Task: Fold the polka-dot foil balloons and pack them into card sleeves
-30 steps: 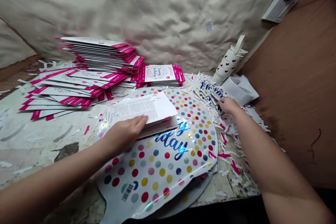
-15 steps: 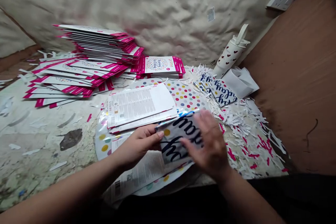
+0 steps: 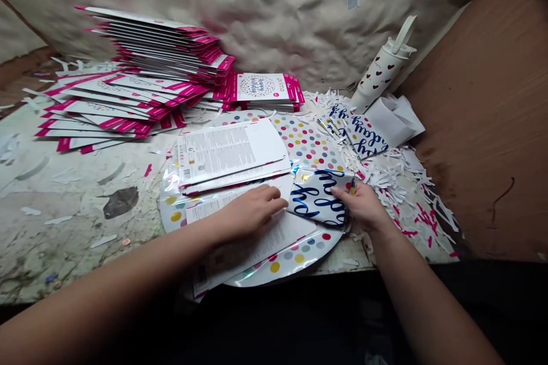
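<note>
A folded foil balloon (image 3: 317, 199), white with navy script lettering, is pinched at its right end by my right hand (image 3: 366, 205). Its left end lies against the edge of a white printed paper envelope (image 3: 274, 245), back side up. Over that envelope bends my left hand (image 3: 252, 211), fingers curled together at its right edge; the fingertips are partly hidden. Both lie on a round, polka-dotted foil sheet (image 3: 306, 140). Just behind my left hand is a small stack of printed envelopes (image 3: 231, 154), also back side up.
Tall, leaning stacks of pink-edged envelopes (image 3: 166, 45) stand at the back left, with a smaller pile (image 3: 261, 88) beside them. More folded foil balloons (image 3: 363, 137) lie at the right among shredded paper strips (image 3: 411, 199). A heart-patterned tumbler (image 3: 381, 74) leans near the brown panel (image 3: 483, 125).
The folded balloon has been lowered onto the dotted sheet beside the envelope. My left hand has let go of it and moved to the envelope; my right hand now grips its right end.
</note>
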Tool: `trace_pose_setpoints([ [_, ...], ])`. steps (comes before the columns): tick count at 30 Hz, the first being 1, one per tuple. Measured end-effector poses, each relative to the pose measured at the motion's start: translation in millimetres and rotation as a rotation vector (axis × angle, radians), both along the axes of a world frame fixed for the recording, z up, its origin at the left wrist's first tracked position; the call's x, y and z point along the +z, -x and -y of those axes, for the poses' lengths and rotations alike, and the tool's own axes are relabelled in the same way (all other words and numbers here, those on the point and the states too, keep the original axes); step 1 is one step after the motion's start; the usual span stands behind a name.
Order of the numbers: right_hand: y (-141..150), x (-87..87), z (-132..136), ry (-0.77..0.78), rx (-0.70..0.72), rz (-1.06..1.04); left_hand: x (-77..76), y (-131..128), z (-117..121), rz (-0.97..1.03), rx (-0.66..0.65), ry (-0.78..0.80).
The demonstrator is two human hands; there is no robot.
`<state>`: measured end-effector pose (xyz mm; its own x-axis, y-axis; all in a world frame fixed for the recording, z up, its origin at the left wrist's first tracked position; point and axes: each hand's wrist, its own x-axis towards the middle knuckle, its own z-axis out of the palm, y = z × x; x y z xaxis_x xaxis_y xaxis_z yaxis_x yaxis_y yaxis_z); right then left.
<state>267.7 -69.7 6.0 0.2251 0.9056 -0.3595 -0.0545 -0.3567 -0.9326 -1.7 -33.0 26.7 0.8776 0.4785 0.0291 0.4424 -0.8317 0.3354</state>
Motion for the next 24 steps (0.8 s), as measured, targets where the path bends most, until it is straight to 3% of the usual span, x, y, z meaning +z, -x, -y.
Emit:
trace_pose_setpoints([
  [6, 2.9, 12.5, 10.9, -0.07, 0.037, 0.204, -2.4, -21.7, -14.0, 0.01, -0.081, -0.131],
  [10, 11.6, 24.2, 13.5, 0.047, 0.216, 0.036, 4.0, -19.8, -13.6, 0.055, -0.156, -0.129],
  [16, 28.2, 32.3, -6.7, 0.188, 0.412, -0.106, 14.2, -19.1, -8.7, 0.075, -0.25, -0.158],
  [19, 26.1, 39.2, -11.2, 0.161, 0.379, -0.146, 15.4, -16.3, -8.3, 0.066, -0.207, -0.143],
  [24, 23.3, 52.5, -11.0, 0.105, 0.295, 0.005, 20.4, -12.5, -8.3, 0.066, -0.134, -0.181],
])
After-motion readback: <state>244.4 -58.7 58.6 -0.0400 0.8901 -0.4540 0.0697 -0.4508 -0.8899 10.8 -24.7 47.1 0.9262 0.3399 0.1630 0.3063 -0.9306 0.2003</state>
